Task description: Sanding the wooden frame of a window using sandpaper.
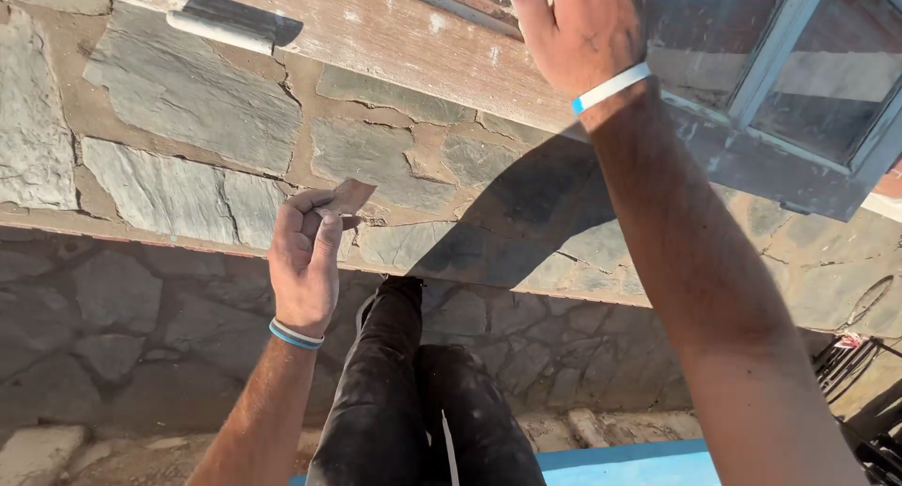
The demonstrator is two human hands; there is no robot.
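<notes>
Two hands up: my left hand (305,261) pinches a sandpaper scrap (349,197) below the wooden sill (395,37), right hand (584,30) flat above it; sanding step, I judge.

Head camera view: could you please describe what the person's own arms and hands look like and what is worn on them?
Both forearms are bare, with no sleeves or gloves. The left hand has a wristband made of a white strip and a blue strip side by side. The right hand has a similar wristband, mostly white with a blue end. No rings or watch show.
</notes>
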